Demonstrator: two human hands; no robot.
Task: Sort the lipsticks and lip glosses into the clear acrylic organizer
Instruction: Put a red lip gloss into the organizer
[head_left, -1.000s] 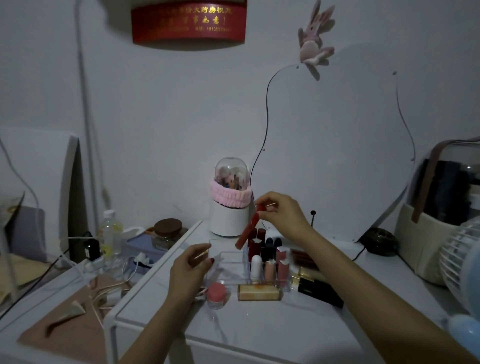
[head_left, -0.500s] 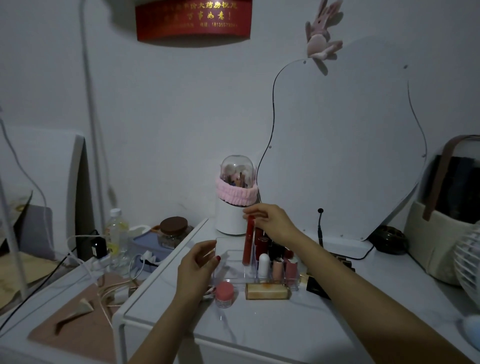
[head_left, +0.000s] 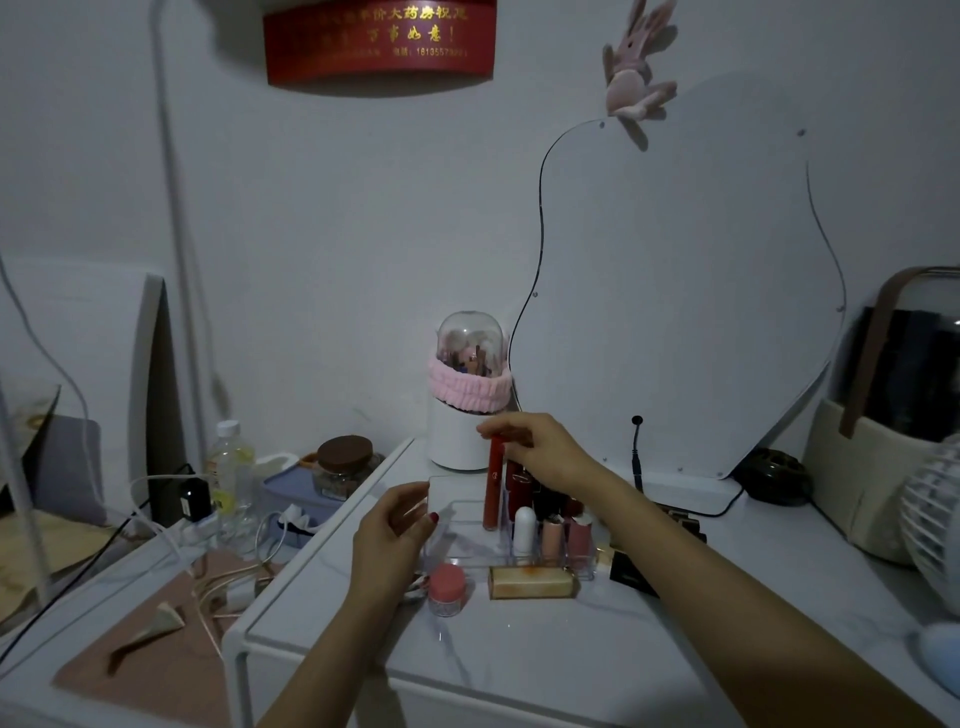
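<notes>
The right hand (head_left: 540, 452) pinches the top of a red lip gloss tube (head_left: 493, 483), its grip holding the tube upright with the lower end inside the clear acrylic organizer (head_left: 457, 525) on the white surface (head_left: 519, 654). The left hand (head_left: 389, 540) grasps the organizer's left wall. Several lipsticks (head_left: 551, 535) stand in its right compartments.

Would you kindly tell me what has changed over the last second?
The right hand swung the red lip gloss from tilted to upright and lowered it into the clear organizer, still pinching its top. The left hand stays at the organizer's left edge; the other lipsticks are unmoved.
</notes>
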